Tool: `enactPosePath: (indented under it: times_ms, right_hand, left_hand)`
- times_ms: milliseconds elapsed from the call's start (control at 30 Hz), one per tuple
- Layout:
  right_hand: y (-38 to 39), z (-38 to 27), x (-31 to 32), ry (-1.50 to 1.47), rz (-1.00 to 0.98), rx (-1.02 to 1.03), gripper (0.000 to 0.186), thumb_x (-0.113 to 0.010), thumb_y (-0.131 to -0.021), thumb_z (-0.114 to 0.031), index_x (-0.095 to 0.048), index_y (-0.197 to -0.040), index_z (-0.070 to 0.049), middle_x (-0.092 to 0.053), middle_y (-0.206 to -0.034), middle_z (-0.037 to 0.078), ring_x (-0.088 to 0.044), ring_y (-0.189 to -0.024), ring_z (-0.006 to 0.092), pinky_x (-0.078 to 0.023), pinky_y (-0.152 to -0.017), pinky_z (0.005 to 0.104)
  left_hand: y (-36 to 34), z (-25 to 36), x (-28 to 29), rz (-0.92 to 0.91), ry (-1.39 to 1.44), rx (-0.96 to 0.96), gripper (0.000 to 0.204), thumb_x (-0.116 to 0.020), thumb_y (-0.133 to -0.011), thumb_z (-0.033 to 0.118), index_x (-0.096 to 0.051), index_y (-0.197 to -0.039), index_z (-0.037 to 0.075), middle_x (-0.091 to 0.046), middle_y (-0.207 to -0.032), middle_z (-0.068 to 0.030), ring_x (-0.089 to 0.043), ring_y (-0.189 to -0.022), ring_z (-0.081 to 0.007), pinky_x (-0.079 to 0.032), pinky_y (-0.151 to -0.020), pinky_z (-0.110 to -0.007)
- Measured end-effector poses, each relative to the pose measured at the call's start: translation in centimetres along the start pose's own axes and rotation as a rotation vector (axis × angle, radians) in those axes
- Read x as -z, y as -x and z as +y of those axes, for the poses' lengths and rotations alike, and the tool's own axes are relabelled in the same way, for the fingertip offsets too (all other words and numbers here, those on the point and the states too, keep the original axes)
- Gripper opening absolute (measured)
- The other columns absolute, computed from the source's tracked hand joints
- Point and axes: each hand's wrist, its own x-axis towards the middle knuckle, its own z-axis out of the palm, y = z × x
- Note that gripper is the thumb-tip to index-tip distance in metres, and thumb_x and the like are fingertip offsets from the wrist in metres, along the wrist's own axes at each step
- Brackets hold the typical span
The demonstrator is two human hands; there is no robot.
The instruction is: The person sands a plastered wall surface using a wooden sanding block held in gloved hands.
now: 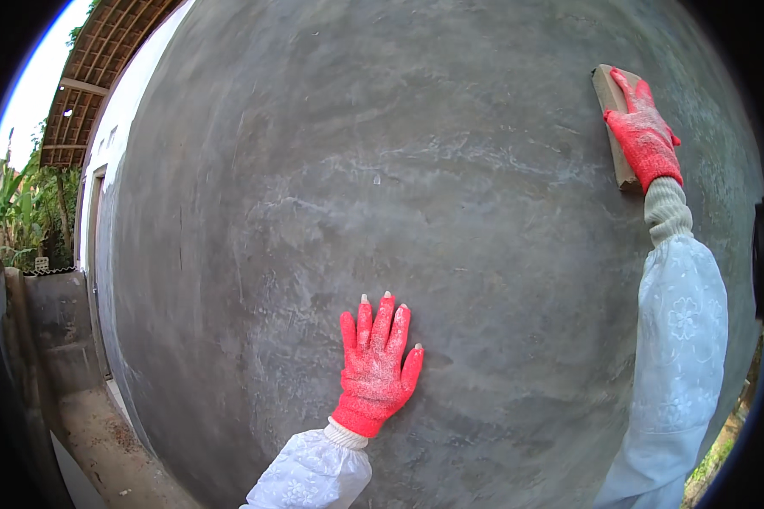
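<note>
A grey plastered wall with pale chalky streaks fills most of the view. My left hand, in a red glove dusted with white, lies on the wall low in the middle, its fingers spread and holding nothing. The ends of its fingers show pale. Up at the right, my right hand, also red-gloved, holds a long tan rectangular block against the wall. Its fingers lie over the block's back, and the thumb reaches across toward the left edge. The block's face toward the wall is hidden.
At the far left are a white wall part with a doorway, a tiled roof overhang and a low grey wall. A strip of dirt-strewn ground runs along the wall's foot. Green plants stand beyond.
</note>
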Motion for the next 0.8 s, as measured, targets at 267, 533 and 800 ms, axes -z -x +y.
enactPosePath:
  times_ms: [267,533,800]
  right_hand:
    - [14.5,-18.6,2.0,-0.436,-0.472,0.893,0.049,-0.073,-0.081,-0.018,-0.065,-0.128,-0.026,-0.057,-0.135,0.012,-0.060,-0.113,0.0348,-0.046,-0.098,0.0423]
    - [1.4,-13.1,-1.5,-0.161,-0.094,0.150,0.059,-0.061,-0.094,-0.027,-0.044,-0.149,-0.038,-0.039,-0.154,0.003,-0.054,-0.132,0.0330,-0.038,-0.110,0.0540]
    - [15.7,-29.5,-0.6,-0.540,-0.492,0.899,0.040,-0.066,-0.087,-0.018,-0.064,-0.126,-0.026,-0.063,-0.128,0.013,-0.062,-0.109,0.0344,-0.050,-0.091,0.0441]
  left_hand:
    - [0.1,-0.9,0.1,0.006,0.022,0.009,0.063,-0.063,-0.092,0.029,-0.046,-0.144,-0.002,-0.036,-0.156,-0.0240,-0.026,-0.146,-0.0507,-0.015,-0.119,-0.063]
    - [0.1,-0.7,-0.3,0.039,0.071,-0.043,0.060,-0.065,-0.091,0.031,-0.052,-0.141,0.001,-0.040,-0.155,-0.0216,-0.032,-0.143,-0.0485,-0.020,-0.117,-0.064]
    - [-0.1,-2.1,0.4,0.056,0.124,-0.046,0.060,-0.065,-0.091,0.032,-0.052,-0.141,0.003,-0.042,-0.154,-0.0193,-0.036,-0.141,-0.0474,-0.024,-0.114,-0.064]
